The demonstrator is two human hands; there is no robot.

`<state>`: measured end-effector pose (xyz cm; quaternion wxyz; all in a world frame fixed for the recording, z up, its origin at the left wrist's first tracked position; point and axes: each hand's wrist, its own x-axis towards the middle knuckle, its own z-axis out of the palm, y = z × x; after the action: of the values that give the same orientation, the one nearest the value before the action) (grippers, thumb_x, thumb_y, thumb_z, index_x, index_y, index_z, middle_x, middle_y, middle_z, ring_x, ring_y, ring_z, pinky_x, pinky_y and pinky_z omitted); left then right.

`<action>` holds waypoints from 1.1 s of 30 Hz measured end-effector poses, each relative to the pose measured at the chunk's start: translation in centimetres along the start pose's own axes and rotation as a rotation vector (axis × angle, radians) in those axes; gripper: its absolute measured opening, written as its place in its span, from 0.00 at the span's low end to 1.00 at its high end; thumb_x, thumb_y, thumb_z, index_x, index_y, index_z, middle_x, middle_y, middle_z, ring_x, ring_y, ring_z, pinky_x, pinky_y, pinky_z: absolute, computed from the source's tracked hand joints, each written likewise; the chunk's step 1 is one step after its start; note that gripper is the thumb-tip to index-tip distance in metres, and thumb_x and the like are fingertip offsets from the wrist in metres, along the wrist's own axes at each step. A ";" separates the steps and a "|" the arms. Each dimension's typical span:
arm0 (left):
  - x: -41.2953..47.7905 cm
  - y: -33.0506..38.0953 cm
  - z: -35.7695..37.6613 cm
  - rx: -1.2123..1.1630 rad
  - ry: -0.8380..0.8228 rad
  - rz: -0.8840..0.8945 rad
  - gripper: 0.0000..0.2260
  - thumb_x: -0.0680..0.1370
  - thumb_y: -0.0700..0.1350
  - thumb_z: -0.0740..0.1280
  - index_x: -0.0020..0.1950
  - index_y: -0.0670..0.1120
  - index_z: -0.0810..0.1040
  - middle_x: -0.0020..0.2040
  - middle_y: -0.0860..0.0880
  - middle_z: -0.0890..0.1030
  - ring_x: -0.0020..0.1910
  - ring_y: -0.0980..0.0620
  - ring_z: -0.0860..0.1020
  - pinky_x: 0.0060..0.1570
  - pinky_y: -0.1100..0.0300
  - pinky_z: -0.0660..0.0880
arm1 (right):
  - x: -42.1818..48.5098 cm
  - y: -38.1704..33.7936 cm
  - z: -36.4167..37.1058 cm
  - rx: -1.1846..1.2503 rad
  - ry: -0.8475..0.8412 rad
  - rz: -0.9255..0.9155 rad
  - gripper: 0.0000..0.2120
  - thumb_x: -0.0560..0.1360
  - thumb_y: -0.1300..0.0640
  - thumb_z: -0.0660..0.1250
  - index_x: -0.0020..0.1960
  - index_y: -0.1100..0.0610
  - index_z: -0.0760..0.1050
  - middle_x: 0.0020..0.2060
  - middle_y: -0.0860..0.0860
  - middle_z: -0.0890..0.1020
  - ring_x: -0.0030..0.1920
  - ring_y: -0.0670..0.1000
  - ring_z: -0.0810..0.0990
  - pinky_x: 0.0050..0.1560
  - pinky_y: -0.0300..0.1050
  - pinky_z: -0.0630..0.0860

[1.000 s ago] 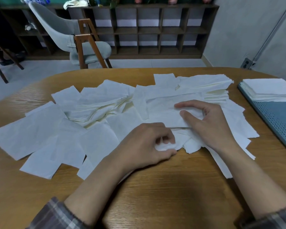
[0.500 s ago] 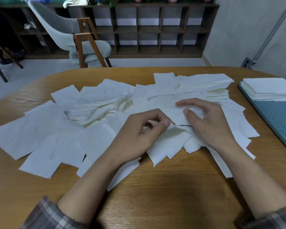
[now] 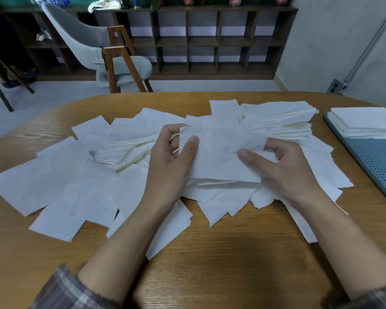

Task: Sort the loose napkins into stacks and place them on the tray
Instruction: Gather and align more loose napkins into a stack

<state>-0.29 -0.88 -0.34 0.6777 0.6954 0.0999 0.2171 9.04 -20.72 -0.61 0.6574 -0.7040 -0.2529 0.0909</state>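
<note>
Dozens of loose napkins lie scattered and overlapping across the wooden surface in front of me. My left hand and right hand each pinch one end of a white napkin, both grips closed on it, just above the pile's middle. One finished stack sits on the blue perforated tray at far right; I judge most of the sorting remains. Beyond the surface stand a grey chair and dark cubby shelves on a pale floor.

Left hand and right hand pinching one napkin above loose napkins, stack on tray
</note>
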 end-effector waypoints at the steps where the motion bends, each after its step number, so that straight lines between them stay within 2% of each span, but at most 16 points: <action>1: 0.0 0.0 -0.1 0.023 -0.027 0.024 0.12 0.84 0.45 0.70 0.65 0.51 0.74 0.54 0.50 0.87 0.51 0.51 0.87 0.47 0.56 0.83 | 0.0 0.0 -0.1 -0.028 0.013 0.005 0.08 0.77 0.57 0.74 0.55 0.52 0.87 0.54 0.45 0.89 0.57 0.47 0.87 0.61 0.47 0.81; 3: 0.2 -0.2 -0.3 0.134 -0.109 0.136 0.20 0.81 0.41 0.74 0.68 0.55 0.73 0.62 0.54 0.83 0.57 0.52 0.84 0.52 0.56 0.83 | 0.0 -0.1 0.0 -0.028 0.002 0.019 0.08 0.78 0.59 0.74 0.57 0.52 0.87 0.54 0.45 0.89 0.57 0.46 0.87 0.58 0.41 0.82; 5: 0.3 -0.1 -0.4 0.225 -0.165 0.220 0.15 0.80 0.37 0.74 0.63 0.51 0.79 0.59 0.57 0.83 0.59 0.54 0.82 0.56 0.61 0.79 | 0.0 -0.1 0.0 -0.021 -0.006 0.020 0.10 0.78 0.59 0.74 0.59 0.53 0.86 0.55 0.45 0.88 0.58 0.47 0.87 0.57 0.40 0.81; 8: 0.4 -0.5 -0.2 0.175 -0.151 0.144 0.05 0.79 0.38 0.76 0.52 0.47 0.88 0.51 0.56 0.88 0.54 0.59 0.84 0.52 0.69 0.75 | 0.1 0.1 -0.1 -0.001 0.006 -0.002 0.14 0.76 0.56 0.75 0.61 0.52 0.84 0.57 0.47 0.88 0.60 0.48 0.86 0.60 0.45 0.81; 11: 0.3 -0.8 0.0 0.142 -0.113 0.082 0.06 0.78 0.41 0.78 0.53 0.49 0.89 0.51 0.57 0.88 0.52 0.59 0.85 0.48 0.70 0.75 | 0.1 -0.1 -0.1 -0.011 0.001 -0.009 0.19 0.73 0.52 0.76 0.63 0.50 0.81 0.58 0.46 0.86 0.61 0.48 0.84 0.60 0.47 0.80; 13: 0.3 -1.0 0.2 0.139 -0.101 0.074 0.06 0.78 0.41 0.78 0.53 0.49 0.89 0.51 0.57 0.88 0.53 0.59 0.85 0.50 0.68 0.76 | 0.1 -0.1 0.1 -0.049 -0.005 -0.017 0.21 0.73 0.52 0.76 0.65 0.47 0.79 0.60 0.42 0.84 0.61 0.45 0.83 0.58 0.44 0.80; 15: 0.3 -1.0 0.3 0.137 -0.082 0.088 0.06 0.78 0.42 0.78 0.53 0.51 0.89 0.51 0.59 0.88 0.54 0.59 0.85 0.52 0.66 0.76 | 0.0 -0.1 0.1 -0.095 -0.009 -0.021 0.25 0.75 0.54 0.77 0.69 0.41 0.75 0.65 0.40 0.81 0.63 0.46 0.82 0.61 0.48 0.81; 17: 0.3 -1.1 0.2 0.144 -0.073 0.095 0.06 0.78 0.42 0.78 0.53 0.51 0.89 0.47 0.62 0.87 0.48 0.65 0.83 0.49 0.70 0.73 | 0.0 0.1 0.0 -0.118 -0.022 -0.028 0.31 0.77 0.56 0.76 0.72 0.36 0.68 0.70 0.43 0.78 0.66 0.48 0.81 0.65 0.54 0.80; 19: 0.2 -0.9 0.3 0.180 -0.097 0.088 0.06 0.78 0.42 0.77 0.54 0.49 0.89 0.38 0.66 0.84 0.38 0.70 0.80 0.42 0.74 0.70 | 0.0 0.0 0.1 -0.116 -0.031 -0.059 0.33 0.78 0.58 0.75 0.73 0.34 0.66 0.72 0.45 0.76 0.67 0.51 0.81 0.67 0.57 0.80; 20: 0.2 -0.8 0.3 0.195 -0.115 0.081 0.06 0.78 0.43 0.78 0.54 0.49 0.89 0.39 0.66 0.84 0.39 0.70 0.80 0.43 0.74 0.71 | 0.0 -0.1 0.1 -0.120 -0.034 -0.082 0.32 0.79 0.60 0.75 0.72 0.35 0.67 0.72 0.44 0.75 0.67 0.51 0.80 0.67 0.57 0.80; 23: 0.4 -1.3 0.3 0.205 -0.127 0.077 0.07 0.77 0.45 0.78 0.55 0.53 0.89 0.52 0.60 0.87 0.54 0.61 0.84 0.55 0.60 0.77 | -0.1 -0.1 0.2 -0.243 -0.046 -0.161 0.20 0.80 0.65 0.71 0.65 0.44 0.79 0.63 0.39 0.82 0.66 0.46 0.80 0.69 0.52 0.76; 26: 0.6 -1.5 0.3 0.226 -0.128 0.075 0.07 0.78 0.45 0.78 0.55 0.53 0.89 0.53 0.59 0.87 0.56 0.59 0.84 0.57 0.57 0.78 | -0.1 0.2 0.1 -0.317 -0.088 -0.108 0.12 0.81 0.64 0.71 0.53 0.48 0.88 0.52 0.39 0.88 0.61 0.40 0.83 0.68 0.40 0.74; 28: 0.6 -1.5 0.2 0.227 -0.155 0.070 0.07 0.78 0.44 0.77 0.55 0.53 0.89 0.54 0.60 0.87 0.58 0.59 0.83 0.61 0.54 0.79 | -0.1 0.1 0.1 -0.302 -0.078 -0.069 0.10 0.80 0.62 0.73 0.51 0.48 0.88 0.50 0.38 0.88 0.60 0.38 0.83 0.65 0.34 0.73; 30: 0.7 -1.5 0.2 0.232 -0.167 0.061 0.07 0.78 0.44 0.77 0.54 0.53 0.89 0.54 0.60 0.87 0.58 0.59 0.83 0.62 0.54 0.79 | -0.1 0.0 0.0 -0.298 -0.072 -0.058 0.09 0.79 0.61 0.73 0.52 0.48 0.88 0.51 0.37 0.88 0.59 0.37 0.82 0.63 0.30 0.73; 33: 0.5 -1.8 0.5 0.286 -0.128 0.095 0.08 0.77 0.45 0.78 0.55 0.55 0.88 0.56 0.61 0.85 0.60 0.61 0.81 0.56 0.61 0.77 | 0.1 0.3 -0.2 -0.301 -0.044 -0.055 0.10 0.79 0.62 0.73 0.52 0.48 0.89 0.50 0.37 0.88 0.59 0.37 0.82 0.62 0.29 0.73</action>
<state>0.68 -0.95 -2.02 0.5658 0.8010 0.0533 0.1880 9.26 -20.82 -0.83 0.5411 -0.7852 -0.2971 0.0496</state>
